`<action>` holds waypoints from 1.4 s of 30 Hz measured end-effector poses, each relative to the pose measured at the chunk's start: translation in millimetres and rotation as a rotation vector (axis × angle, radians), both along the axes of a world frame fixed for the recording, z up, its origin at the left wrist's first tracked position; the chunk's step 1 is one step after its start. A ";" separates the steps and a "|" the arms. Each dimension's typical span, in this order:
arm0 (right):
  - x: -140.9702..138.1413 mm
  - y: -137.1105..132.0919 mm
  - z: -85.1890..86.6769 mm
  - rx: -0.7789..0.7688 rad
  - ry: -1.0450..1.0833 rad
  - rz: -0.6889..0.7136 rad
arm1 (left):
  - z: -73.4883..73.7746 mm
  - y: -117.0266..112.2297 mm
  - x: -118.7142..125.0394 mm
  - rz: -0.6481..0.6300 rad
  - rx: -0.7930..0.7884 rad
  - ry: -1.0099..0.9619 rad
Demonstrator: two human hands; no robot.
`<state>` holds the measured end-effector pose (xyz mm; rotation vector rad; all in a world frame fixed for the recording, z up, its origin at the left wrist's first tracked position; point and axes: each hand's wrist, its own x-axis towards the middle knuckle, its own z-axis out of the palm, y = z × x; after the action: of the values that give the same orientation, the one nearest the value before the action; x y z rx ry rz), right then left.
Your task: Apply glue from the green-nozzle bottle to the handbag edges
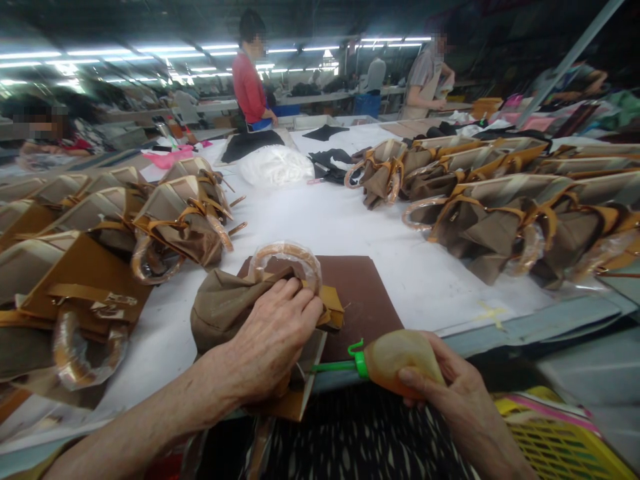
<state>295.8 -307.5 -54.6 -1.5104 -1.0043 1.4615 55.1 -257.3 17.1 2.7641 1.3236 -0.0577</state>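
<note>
A brown fabric handbag (pixel 220 310) lies at the table's front edge, partly on a dark brown board (pixel 363 300). Its curved handle (pixel 287 252) is wrapped in clear plastic and points away from me. My left hand (pixel 280 327) grips the bag from above, fingers curled over the cloth and tan trim. In my right hand (pixel 440 373) is a squeeze bottle (pixel 400 360) of amber liquid with a green cap and long thin nozzle. The bottle lies sideways, its nozzle tip at the bag's lower edge; whether it touches is hard to tell.
Rows of similar handbags stand left (pixel 95 267) and right (pixel 485 227) on the white-covered table (pixel 310 220). Farther back are a white bundle (pixel 275 163), black pieces and a pink tray (pixel 167 157). A yellow basket (pixel 560 433) sits at lower right. Several people work beyond.
</note>
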 end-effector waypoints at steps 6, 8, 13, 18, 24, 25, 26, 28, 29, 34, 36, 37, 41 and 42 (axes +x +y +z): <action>-3.1 -2.7 -0.9 0.003 0.041 0.101 | -0.8 -2.1 -0.2 -0.010 0.005 0.003; -5.0 -5.3 1.4 -0.023 0.050 0.093 | -0.6 -2.9 -0.1 -0.014 0.007 0.009; -9.1 -12.4 13.5 -0.064 0.079 0.046 | -0.7 -2.2 0.3 -0.011 0.009 0.003; -7.6 -16.0 13.5 -0.068 0.136 0.050 | -2.2 -2.0 -1.1 -0.004 0.013 -0.005; -1.0 -16.9 -5.7 -0.083 0.109 0.067 | -0.5 -3.5 -0.6 -0.004 0.027 0.001; -0.8 -16.9 -8.9 -0.087 0.104 0.054 | 0.1 -3.5 -0.3 -0.004 0.026 0.000; -1.1 -16.9 -11.6 -0.087 0.105 0.036 | 0.7 -3.4 -0.1 -0.003 0.026 0.000; -2.7 -17.1 -15.0 -0.075 0.113 0.003 | 1.2 -3.1 0.3 -0.002 0.029 0.002; -3.8 -17.2 -15.8 -0.067 0.117 -0.010 | 1.2 -3.0 0.3 -0.002 0.031 0.004; -7.5 -19.5 -16.9 -0.062 0.150 -0.048 | -0.8 -2.4 0.0 -0.003 0.036 0.009; -7.2 -21.0 -18.2 -0.071 0.155 -0.046 | -1.3 -2.5 -0.2 -0.004 0.036 0.008; -6.7 -21.6 -19.1 -0.075 0.159 -0.042 | -1.4 -2.6 -0.2 -0.005 0.037 0.006; -5.2 -22.0 -21.2 -0.092 0.160 -0.064 | -1.6 -3.1 -0.4 -0.007 0.037 0.005; -5.3 -21.7 -21.0 -0.096 0.153 -0.070 | -1.7 -3.2 -0.3 -0.007 0.037 0.006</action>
<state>290.5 -329.2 -75.6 -1.4612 -0.7932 1.5679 54.7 -260.5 15.5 2.8012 1.3301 -0.0428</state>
